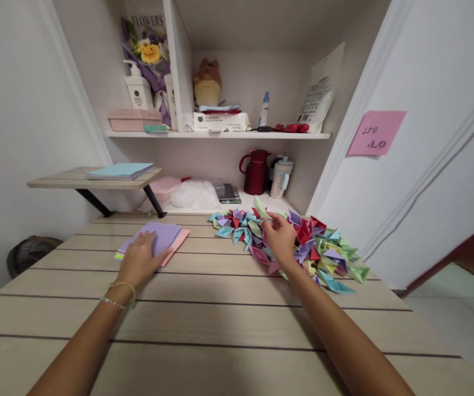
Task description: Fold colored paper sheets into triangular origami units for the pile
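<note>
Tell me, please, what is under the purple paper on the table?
Under the purple paper, pink paper shows at the right and a yellow edge at the lower left. The left hand and purple paper cover the rest.

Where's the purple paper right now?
In the head view, the purple paper lies on the left of the table, under the left hand, with pink paper showing beneath its right edge.

Red vacuum jug (256, 173) near handled tumbler (280, 179), brown plush toy (207, 81), white pump bottle (139, 92), pink handwritten note (376, 133)
</note>
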Demonstrator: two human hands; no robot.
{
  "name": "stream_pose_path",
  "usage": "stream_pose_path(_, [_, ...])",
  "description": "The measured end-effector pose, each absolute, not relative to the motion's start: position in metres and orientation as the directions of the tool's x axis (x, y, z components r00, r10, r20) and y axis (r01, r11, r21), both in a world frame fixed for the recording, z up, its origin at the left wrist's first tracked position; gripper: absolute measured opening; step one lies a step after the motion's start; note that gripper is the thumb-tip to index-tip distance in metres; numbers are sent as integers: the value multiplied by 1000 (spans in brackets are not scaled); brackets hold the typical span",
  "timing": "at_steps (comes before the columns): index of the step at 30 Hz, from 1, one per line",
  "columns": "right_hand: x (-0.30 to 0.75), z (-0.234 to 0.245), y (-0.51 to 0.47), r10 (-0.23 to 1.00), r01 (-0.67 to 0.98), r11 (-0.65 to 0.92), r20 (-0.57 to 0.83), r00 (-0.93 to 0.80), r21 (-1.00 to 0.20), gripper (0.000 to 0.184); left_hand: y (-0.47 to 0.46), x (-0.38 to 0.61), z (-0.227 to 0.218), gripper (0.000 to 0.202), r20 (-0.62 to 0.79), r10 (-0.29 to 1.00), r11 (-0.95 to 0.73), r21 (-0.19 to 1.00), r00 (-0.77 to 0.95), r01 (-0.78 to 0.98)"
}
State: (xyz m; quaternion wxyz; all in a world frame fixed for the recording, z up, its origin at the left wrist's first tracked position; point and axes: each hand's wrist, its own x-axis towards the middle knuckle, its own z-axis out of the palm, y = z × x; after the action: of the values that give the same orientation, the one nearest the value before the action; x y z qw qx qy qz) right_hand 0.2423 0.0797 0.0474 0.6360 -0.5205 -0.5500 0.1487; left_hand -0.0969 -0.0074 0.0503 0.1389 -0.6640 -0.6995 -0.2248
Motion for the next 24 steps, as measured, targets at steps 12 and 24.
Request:
stream_pose_path(12, [246, 39, 82, 671, 525, 452, 663, 332, -721, 30, -14, -85, 50, 40, 313, 932, 194, -3, -183, 981])
stream_pose_path(24, [188, 4, 37, 614, 366, 771, 761, -209, -522, 23, -22, -97, 66, 24, 462, 842, 219, 178, -278, 959])
